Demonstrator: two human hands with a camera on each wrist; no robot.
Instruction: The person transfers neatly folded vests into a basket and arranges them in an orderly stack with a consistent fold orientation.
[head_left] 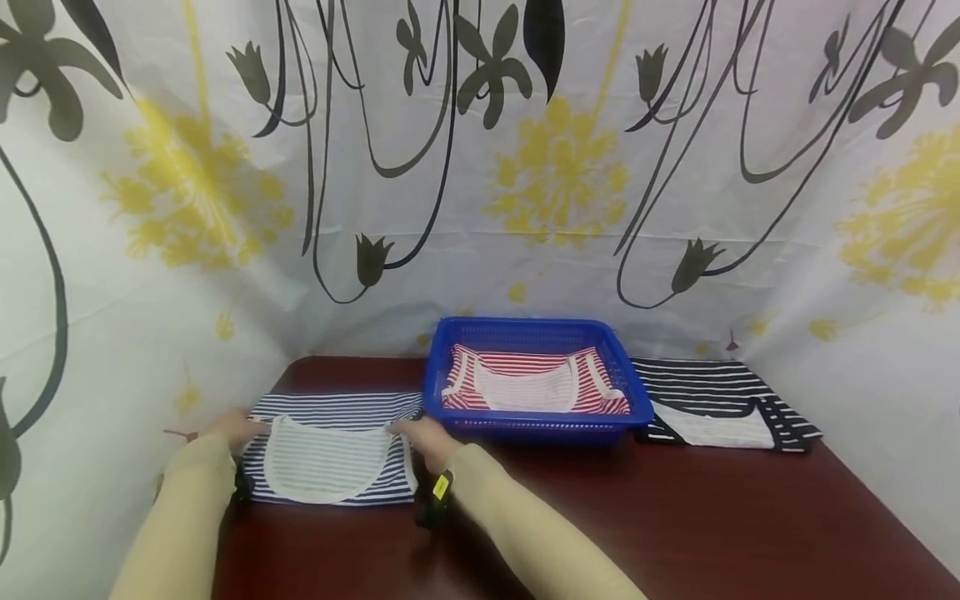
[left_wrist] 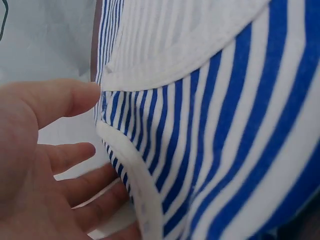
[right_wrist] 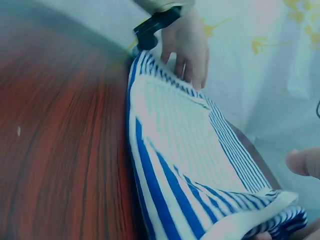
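Note:
A blue-and-white striped shirt (head_left: 330,450) with a pale scooped neckline panel lies flattened on the left of the table. My left hand (head_left: 232,429) is at its left edge; in the left wrist view the thumb (left_wrist: 82,96) touches the cloth beside the neckline trim, and the fingers spread loosely along the edge. At the shirt's right edge is my right hand (head_left: 427,442). In the right wrist view its thumb (right_wrist: 305,162) stands apart from the cloth, while a fingertip shows low at the sleeve trim; the other fingers are mostly hidden.
A blue plastic basket (head_left: 438,367) holding a folded red-and-white striped shirt (head_left: 525,382) stands just right of the shirt. Further right lies a black-and-white striped shirt (head_left: 705,396). Patterned white curtains (head_left: 480,183) enclose the dark wooden table (head_left: 675,517) at the back and sides.

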